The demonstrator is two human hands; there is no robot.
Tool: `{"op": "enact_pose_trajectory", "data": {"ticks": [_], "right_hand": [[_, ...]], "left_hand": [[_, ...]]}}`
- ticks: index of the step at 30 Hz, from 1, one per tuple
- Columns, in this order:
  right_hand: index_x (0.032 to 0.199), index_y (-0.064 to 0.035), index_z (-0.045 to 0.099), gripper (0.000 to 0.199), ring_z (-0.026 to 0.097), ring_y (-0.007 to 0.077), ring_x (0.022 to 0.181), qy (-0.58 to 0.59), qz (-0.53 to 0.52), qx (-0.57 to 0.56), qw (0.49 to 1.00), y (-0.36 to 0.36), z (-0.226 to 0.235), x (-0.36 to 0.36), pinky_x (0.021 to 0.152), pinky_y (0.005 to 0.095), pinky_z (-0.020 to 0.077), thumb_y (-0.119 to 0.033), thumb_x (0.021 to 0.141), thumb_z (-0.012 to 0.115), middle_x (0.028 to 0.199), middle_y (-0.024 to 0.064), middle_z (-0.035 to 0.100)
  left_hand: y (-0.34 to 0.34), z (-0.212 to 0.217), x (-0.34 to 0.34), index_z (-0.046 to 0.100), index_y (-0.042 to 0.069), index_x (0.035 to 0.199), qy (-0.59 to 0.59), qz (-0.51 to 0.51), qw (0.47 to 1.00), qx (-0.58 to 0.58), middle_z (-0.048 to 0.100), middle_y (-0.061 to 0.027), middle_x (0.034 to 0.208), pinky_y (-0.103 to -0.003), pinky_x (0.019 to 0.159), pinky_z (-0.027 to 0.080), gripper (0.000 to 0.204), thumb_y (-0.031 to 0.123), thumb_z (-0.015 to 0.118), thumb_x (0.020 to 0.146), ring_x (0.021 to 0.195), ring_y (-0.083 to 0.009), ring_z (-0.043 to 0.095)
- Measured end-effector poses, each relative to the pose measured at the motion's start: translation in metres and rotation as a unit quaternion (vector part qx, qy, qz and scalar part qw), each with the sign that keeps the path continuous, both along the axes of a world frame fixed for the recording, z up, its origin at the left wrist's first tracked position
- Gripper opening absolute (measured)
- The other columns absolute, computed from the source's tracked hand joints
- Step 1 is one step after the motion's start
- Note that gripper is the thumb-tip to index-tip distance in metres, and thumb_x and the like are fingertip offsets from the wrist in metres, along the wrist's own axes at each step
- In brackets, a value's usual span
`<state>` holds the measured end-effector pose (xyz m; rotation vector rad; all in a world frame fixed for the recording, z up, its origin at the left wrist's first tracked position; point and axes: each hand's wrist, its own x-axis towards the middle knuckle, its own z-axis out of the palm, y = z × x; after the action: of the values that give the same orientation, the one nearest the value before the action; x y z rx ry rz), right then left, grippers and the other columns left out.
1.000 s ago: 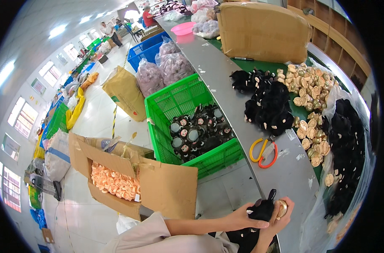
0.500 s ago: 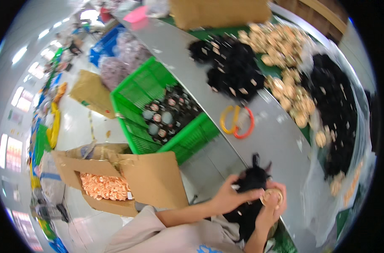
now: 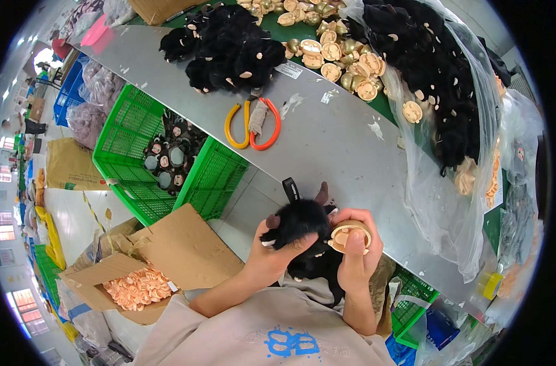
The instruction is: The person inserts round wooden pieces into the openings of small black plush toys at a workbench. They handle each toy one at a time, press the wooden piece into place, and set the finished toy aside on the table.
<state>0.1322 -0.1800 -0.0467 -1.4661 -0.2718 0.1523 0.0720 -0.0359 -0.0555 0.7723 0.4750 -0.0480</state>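
My left hand [image 3: 270, 255] is closed on a black plush toy [image 3: 301, 221], with small dark ears and a black loop strap, just off the table's near edge. Its thumb presses into the fur. My right hand [image 3: 358, 259] grips a beige plastic shell [image 3: 350, 235], round and hollow, with the thumb inside the shell. The shell is right beside the plush, and whether they touch I cannot tell. More black plush [image 3: 319, 268] hangs below my hands over my lap. Farther up the table lie scissors [image 3: 253, 125] with yellow and orange-red handles, their blades hidden under a plush pile [image 3: 229, 52].
The grey table [image 3: 327, 143] runs diagonally. Beige shells [image 3: 351, 64] are heaped at its far side. A clear bag [image 3: 436, 219] of black plush stands right. A green crate [image 3: 116, 152] of small dark figures and a carton [image 3: 189, 244] with orange pieces are at left.
The view has turned, so table and crate appear shifted left. My hands still hold the plush and shell; the shell's hollow side now shows more, with my right thumb in it.
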Motion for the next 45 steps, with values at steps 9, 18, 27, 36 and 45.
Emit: {"op": "enact_pose_trajectory", "data": {"ticks": [9,18,27,36,45], "right_hand": [[0.106,0.0044,0.061,0.045,0.063,0.0152,0.075,-0.064,-0.040,-0.061,0.995,0.002,0.000,-0.005,0.070,0.0279,0.0512,-0.040,0.103,0.053,0.091,0.0120,0.067],[0.100,0.0006,0.056,0.059,0.050,0.0138,0.082,-0.049,-0.091,-0.076,0.992,0.005,-0.005,-0.014,0.074,0.0269,0.0400,-0.057,0.102,0.043,0.093,0.0057,0.055],[0.101,-0.0001,0.057,0.051,0.051,0.0122,0.075,-0.125,-0.055,-0.116,0.984,0.028,-0.006,-0.019,0.067,0.0244,0.0408,-0.049,0.104,0.046,0.087,0.0041,0.054],[0.107,0.0004,0.056,0.049,0.055,0.0176,0.076,-0.229,-0.101,-0.176,0.952,0.053,-0.021,-0.023,0.070,0.0296,0.0458,-0.048,0.104,0.047,0.088,0.0080,0.057],[0.137,0.0068,0.043,0.072,0.054,0.0326,0.112,-0.290,-0.031,-0.167,0.942,0.049,-0.019,-0.035,0.098,0.0435,0.0418,-0.055,0.101,0.034,0.121,0.0204,0.050]], "left_hand": [[-0.007,-0.018,-0.007,0.060,-0.003,0.106,0.012,0.009,0.993,0.117,0.067,-0.0092,0.106,-0.028,0.088,0.052,0.031,0.010,0.080,0.087,0.102,-0.0125,0.062],[-0.017,-0.009,-0.012,0.053,-0.001,0.110,0.023,0.022,0.960,0.277,0.056,-0.0086,0.109,-0.029,0.084,0.049,0.050,0.024,0.086,0.083,0.102,-0.0167,0.056],[0.005,0.005,-0.027,0.054,-0.004,0.121,0.044,0.014,0.960,0.277,0.053,-0.0099,0.116,-0.030,0.087,0.049,0.052,0.027,0.080,0.089,0.109,-0.0167,0.055],[0.020,0.020,-0.032,0.064,-0.004,0.116,-0.126,0.045,0.948,0.289,0.070,-0.0049,0.100,-0.029,0.087,0.050,0.027,0.014,0.068,0.096,0.094,-0.0079,0.057],[0.019,0.017,-0.029,0.065,0.001,0.114,-0.118,0.026,0.954,0.275,0.067,-0.0015,0.099,-0.027,0.086,0.048,0.024,0.017,0.068,0.096,0.095,-0.0100,0.059]]}}
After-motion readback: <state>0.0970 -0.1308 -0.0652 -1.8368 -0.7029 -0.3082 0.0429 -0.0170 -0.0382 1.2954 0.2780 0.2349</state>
